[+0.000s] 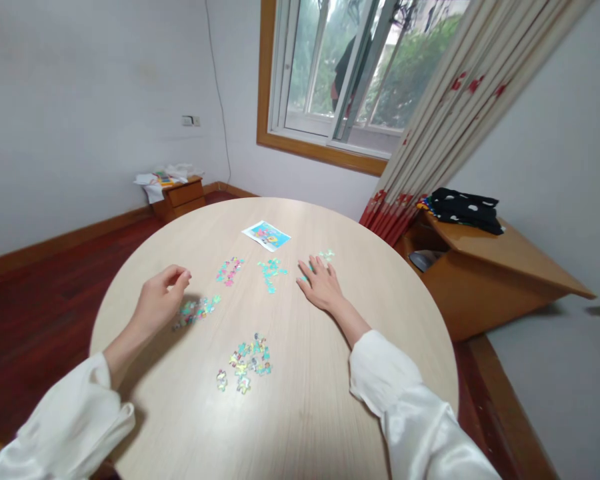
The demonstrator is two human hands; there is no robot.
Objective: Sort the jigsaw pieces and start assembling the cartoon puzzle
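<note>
Over the left side of the round table, my left hand (163, 293) is raised with thumb and fingertips together. Whatever it may hold is too small to make out. Just under it lies a cluster of mixed jigsaw puzzle pieces (199, 308). My right hand (322, 283) rests palm down with fingers spread, partly covering some teal pieces; pale green pieces (327, 255) show past its fingertips. Between the hands are a pink group of pieces (229, 271) and a teal group (271, 273). Nearer to me sits a loose multicoloured pile (251, 357).
A printed picture sheet (267, 235) lies at the table's (325, 400) far side. Behind stand a small wooden cabinet (185, 192) with papers and, at right, a tilted wooden cabinet (460, 287) with black cloth. A person (347, 70) shows outside the window.
</note>
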